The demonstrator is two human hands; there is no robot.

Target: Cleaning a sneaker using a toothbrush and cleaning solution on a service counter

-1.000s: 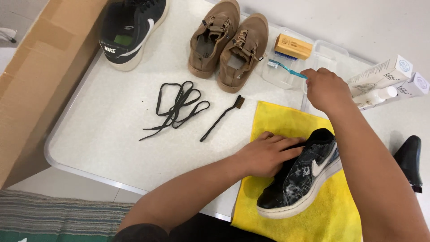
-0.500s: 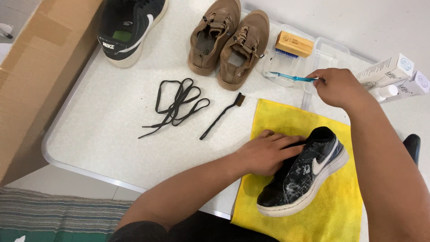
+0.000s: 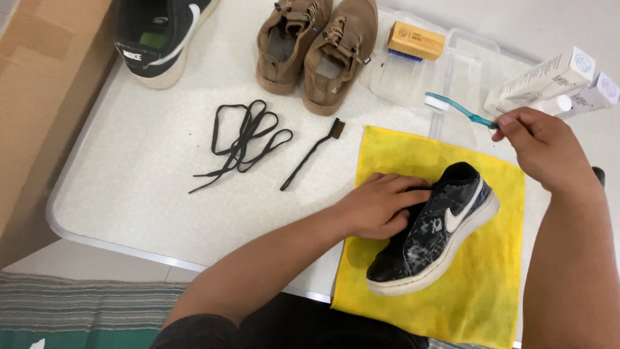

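White tabletop (image 3: 148,194): tangled black shoelaces (image 3: 242,139), thin black wire brush (image 3: 311,152), pair of tan suede shoes (image 3: 313,45), black-and-white sneaker (image 3: 155,39), wooden block brush (image 3: 414,42) on clear plastic tray (image 3: 465,64). Cardboard box (image 3: 39,97) left.

Two long white cartons (image 3: 549,77) lie side by side at the table's (image 3: 142,181) far right corner; a brown cardboard box (image 3: 39,97) stands along its left edge.
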